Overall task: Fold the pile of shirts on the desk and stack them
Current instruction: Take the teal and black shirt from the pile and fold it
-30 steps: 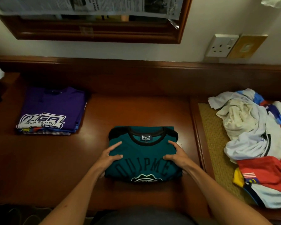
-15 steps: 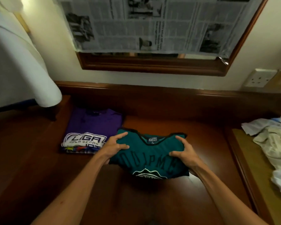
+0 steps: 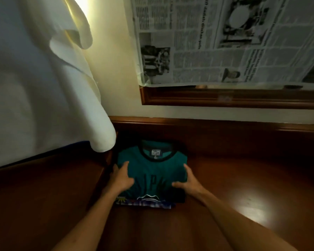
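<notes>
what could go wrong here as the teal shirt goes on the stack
1. The folded teal t-shirt sits off-square on the stack of folded shirts: a patterned edge pokes out at the front, so the pile may lean or slip as more are added.
2. Both the left hand and right hand grip its sides; pulling away carelessly may drag the fold open.
3. The hanging white cloth ends close to the stack's far left corner and might snag.

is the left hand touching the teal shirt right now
Touching. The head view shows the left hand lying on the teal shirt, fingers across its left edge and thumb on the front.
</notes>
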The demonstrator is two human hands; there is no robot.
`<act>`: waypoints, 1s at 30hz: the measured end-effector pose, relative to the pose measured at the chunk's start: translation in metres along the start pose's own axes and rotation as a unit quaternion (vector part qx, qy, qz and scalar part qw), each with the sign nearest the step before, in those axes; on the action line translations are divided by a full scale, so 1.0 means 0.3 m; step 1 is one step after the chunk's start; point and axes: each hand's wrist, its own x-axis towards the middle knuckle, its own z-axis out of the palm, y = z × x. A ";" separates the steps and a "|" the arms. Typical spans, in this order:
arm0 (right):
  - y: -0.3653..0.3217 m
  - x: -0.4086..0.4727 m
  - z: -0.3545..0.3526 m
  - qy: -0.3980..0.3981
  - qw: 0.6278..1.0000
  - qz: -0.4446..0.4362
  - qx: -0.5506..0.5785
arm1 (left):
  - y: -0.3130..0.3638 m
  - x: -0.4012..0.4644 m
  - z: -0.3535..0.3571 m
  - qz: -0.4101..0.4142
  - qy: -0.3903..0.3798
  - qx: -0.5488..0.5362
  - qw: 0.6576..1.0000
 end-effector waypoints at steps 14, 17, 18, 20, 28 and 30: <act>0.204 0.153 0.062 0.054 0.992 0.094 -0.067 | -0.199 0.110 0.219 0.007 -0.056 0.140 0.989; 0.191 0.165 0.079 0.128 0.962 0.066 -0.231 | -0.131 0.124 0.224 0.026 0.073 0.181 0.980; 0.176 0.168 0.091 0.167 0.940 0.042 -0.294 | -0.114 0.141 0.224 0.054 0.105 0.171 0.978; 0.146 0.192 0.123 0.215 0.908 -0.028 -0.358 | -0.095 0.198 0.229 0.116 0.129 0.146 0.974; 0.222 0.336 0.206 0.111 0.856 -0.040 -0.503 | -0.239 0.385 0.287 0.181 0.113 0.148 0.966; 0.259 0.346 0.206 0.118 0.864 -0.042 -0.488 | -0.242 0.395 0.293 0.188 0.117 0.146 0.964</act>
